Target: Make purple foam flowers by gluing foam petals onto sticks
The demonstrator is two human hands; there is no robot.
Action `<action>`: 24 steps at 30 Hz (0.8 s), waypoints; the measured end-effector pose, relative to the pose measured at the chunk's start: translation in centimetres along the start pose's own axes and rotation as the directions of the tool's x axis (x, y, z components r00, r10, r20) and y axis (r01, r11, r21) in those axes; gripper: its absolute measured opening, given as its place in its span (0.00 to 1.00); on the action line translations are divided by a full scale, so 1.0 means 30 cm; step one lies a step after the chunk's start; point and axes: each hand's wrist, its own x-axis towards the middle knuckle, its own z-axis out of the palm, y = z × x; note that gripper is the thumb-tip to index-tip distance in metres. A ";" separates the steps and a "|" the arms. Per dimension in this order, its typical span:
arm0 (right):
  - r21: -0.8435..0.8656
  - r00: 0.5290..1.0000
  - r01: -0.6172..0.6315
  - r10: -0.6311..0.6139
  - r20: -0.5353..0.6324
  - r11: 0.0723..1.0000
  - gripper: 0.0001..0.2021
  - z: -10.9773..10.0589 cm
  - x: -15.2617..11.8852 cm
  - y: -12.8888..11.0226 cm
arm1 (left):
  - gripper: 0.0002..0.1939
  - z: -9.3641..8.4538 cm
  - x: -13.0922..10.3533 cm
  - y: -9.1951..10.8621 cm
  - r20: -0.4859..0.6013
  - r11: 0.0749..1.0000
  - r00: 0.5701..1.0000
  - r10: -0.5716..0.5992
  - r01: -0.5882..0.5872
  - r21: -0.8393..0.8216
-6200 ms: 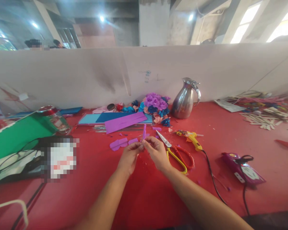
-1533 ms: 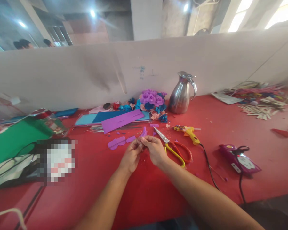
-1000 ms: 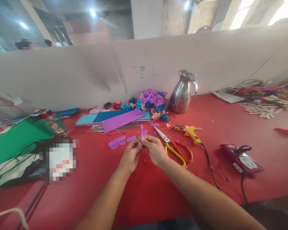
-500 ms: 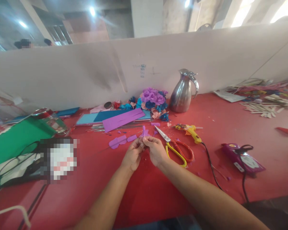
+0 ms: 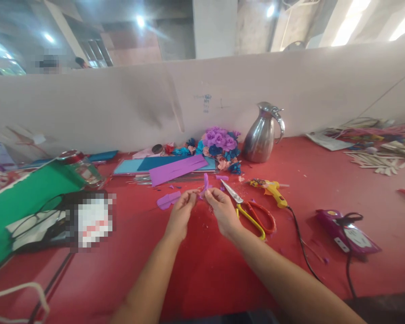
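My right hand (image 5: 222, 208) pinches a small piece of purple paper (image 5: 205, 183), which stands up above the fingertips. Close beside it on the left, my left hand (image 5: 183, 210) has its fingers pressed together at the paper's lower end; what they grip there is too small to make out. Cut purple paper pieces (image 5: 168, 200) lie just left of my left hand. Scissors (image 5: 249, 210) with one yellow and one red handle rest right of my right hand. Behind the hands, a purple strip (image 5: 177, 170) lies across blue sheets (image 5: 128, 166).
Purple, blue and pink paper flowers (image 5: 221, 144) sit by a steel jug (image 5: 263, 132). To the right are a yellow glue gun (image 5: 272, 191) and a corded purple device (image 5: 347, 231). A jar (image 5: 84, 168), green board (image 5: 30, 198) and glasses (image 5: 37, 220) are at left.
My hands have moved slightly apart, with the left fingers now off to the left of the right ones. The whole view has shifted a little, so things appear further right and lower.
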 end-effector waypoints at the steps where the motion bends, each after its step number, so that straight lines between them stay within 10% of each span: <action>1: -0.044 1.000 0.002 -0.002 0.008 0.999 0.15 -0.003 0.000 0.000 | 0.16 -0.003 0.000 0.006 -0.017 1.000 1.000 0.008 -0.008 -0.006; 10: -0.346 0.983 0.114 -0.057 0.172 0.931 0.10 -0.014 0.002 0.061 | 0.14 -0.022 0.008 0.012 0.097 0.983 0.991 -0.089 0.104 -0.152; 15: -0.556 0.966 0.252 -0.168 0.198 0.792 0.06 -0.026 -0.004 0.037 | 0.11 -0.035 0.014 0.013 0.050 0.991 0.993 0.104 -0.099 -0.090; 24: -0.302 0.976 0.213 -0.192 0.098 0.929 0.14 -0.026 -0.005 -0.073 | 0.07 -0.003 -0.006 0.031 0.087 0.986 0.984 0.156 -0.161 0.048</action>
